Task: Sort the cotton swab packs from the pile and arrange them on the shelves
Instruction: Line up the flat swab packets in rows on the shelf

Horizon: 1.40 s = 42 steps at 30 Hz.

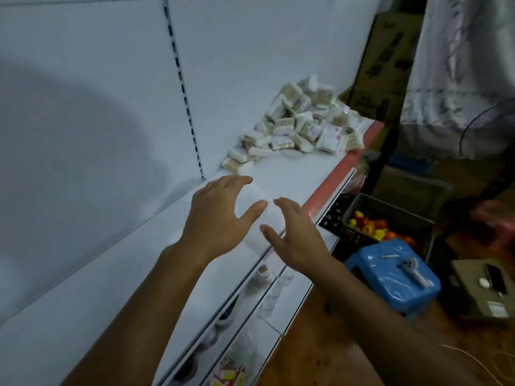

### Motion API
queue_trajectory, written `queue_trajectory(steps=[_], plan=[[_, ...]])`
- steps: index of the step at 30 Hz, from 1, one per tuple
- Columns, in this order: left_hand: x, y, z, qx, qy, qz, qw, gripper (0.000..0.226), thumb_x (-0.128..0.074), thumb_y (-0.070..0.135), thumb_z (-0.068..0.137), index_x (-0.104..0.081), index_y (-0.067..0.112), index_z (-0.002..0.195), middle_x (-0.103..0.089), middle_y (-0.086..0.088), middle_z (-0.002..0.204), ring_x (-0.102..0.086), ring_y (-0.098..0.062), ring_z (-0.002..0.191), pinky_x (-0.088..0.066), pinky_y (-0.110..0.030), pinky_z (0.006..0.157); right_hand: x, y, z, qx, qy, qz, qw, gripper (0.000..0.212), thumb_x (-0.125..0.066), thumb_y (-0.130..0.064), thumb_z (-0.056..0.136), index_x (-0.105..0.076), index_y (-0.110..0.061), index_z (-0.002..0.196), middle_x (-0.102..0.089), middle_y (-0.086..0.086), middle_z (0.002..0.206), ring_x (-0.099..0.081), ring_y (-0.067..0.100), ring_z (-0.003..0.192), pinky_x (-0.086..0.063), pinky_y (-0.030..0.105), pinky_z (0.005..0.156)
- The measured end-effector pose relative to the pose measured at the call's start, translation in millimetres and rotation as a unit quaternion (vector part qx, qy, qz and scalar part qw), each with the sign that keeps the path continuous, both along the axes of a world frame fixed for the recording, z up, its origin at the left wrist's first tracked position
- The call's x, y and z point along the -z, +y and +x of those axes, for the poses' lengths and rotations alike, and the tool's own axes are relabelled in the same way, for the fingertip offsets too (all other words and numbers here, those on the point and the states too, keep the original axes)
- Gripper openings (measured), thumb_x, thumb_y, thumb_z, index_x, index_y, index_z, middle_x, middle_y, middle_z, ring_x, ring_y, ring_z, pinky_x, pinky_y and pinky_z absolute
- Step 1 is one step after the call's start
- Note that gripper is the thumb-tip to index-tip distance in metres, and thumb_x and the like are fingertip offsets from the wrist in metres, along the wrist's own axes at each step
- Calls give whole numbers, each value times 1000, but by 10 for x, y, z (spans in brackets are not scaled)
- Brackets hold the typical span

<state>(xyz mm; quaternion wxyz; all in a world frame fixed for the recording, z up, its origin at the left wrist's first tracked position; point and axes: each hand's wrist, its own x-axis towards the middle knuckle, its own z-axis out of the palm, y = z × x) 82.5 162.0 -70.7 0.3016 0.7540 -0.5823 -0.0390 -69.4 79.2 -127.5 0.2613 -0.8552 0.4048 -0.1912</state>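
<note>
A pile of cotton swab packs [301, 125], white wrappers with tan sticks showing, lies at the far end of the white top shelf [117, 277], against the back panel. My left hand [220, 215] hovers over the shelf's middle with fingers spread and holds nothing. My right hand [292, 232] is beside it near the shelf's front edge, fingers straight, also holding nothing. Both hands are well short of the pile, palms turned toward each other.
A red price strip [334, 185] runs along the shelf's front edge. Lower shelves [250, 316] hold small goods. On the floor to the right stand a dark crate of fruit [384, 227], a blue plastic stool [395, 277] and cardboard boxes [485, 288].
</note>
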Motion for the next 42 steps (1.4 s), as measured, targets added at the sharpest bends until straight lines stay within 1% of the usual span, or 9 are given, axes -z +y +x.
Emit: queue_trajectory(steps=[2,5,9,14,22,31,34,37,42], plan=[[-18,-334,38,12,-3,-1,1000,58,-49,60,91,-50,28,139,-52,6,143,-45,-17,133,-35,-42,112,-18,-270,35,11,-7,-1,1000,67,-54,-49,95,-32,-17,150,-33,3,157,-45,25,133,-38,44,110],[-4,-772,35,26,-6,14,1000,58,-50,59,92,-47,29,141,-50,7,145,-43,-16,134,-35,-43,112,-9,-630,76,16,-6,-6,1000,67,-55,-48,95,-32,-17,150,-33,3,157,-33,22,143,-33,44,115],[42,-1332,39,25,-10,23,999,58,-51,59,92,-47,29,141,-49,7,146,-42,-17,135,-36,-43,112,62,-1219,138,11,-13,-7,1000,68,-56,-48,94,-32,-18,150,-33,2,157,-32,21,143,-33,44,115],[159,-1905,123,-53,-3,54,997,69,-46,67,84,-48,29,141,-50,6,146,-47,-18,132,-41,-41,108,189,-2027,293,-42,-1,-8,999,67,-56,-47,95,-32,-18,150,-31,2,158,-30,22,144,-31,44,117],[240,-2253,188,-196,49,24,979,52,-58,54,90,-55,24,133,-58,4,134,-56,-17,117,-48,-44,99,190,-3095,730,-168,21,-62,984,59,-61,-37,94,-40,-15,144,-42,5,150,-36,25,138,-35,41,113],[403,-2091,358,-252,66,70,963,60,-45,61,86,-48,32,138,-51,11,139,-50,-12,123,-42,-41,104,170,-3291,1514,-130,35,-30,990,68,-55,-56,91,-41,-10,139,-46,16,140,-45,35,126,-41,47,101],[419,-1973,413,-255,79,54,962,57,-49,58,90,-45,32,140,-49,13,141,-47,-10,126,-40,-39,106,251,-3225,1622,-110,53,-56,991,59,-59,-51,90,-47,-12,133,-47,15,137,-43,35,123,-40,45,99],[444,-1841,465,-245,84,36,965,52,-54,53,93,-45,32,140,-49,13,141,-47,-9,127,-41,-40,106,249,-3218,1626,-105,8,-24,994,47,-65,-36,87,-53,-12,127,-50,14,134,-43,33,122,-37,40,98],[342,-1825,535,-287,144,-12,947,68,-51,60,87,-39,29,145,-47,9,146,-50,-11,126,-45,-39,103,60,-3122,1435,-292,-117,-25,949,53,-62,-46,73,-60,-14,115,-52,7,131,-48,20,121,-43,31,94]])
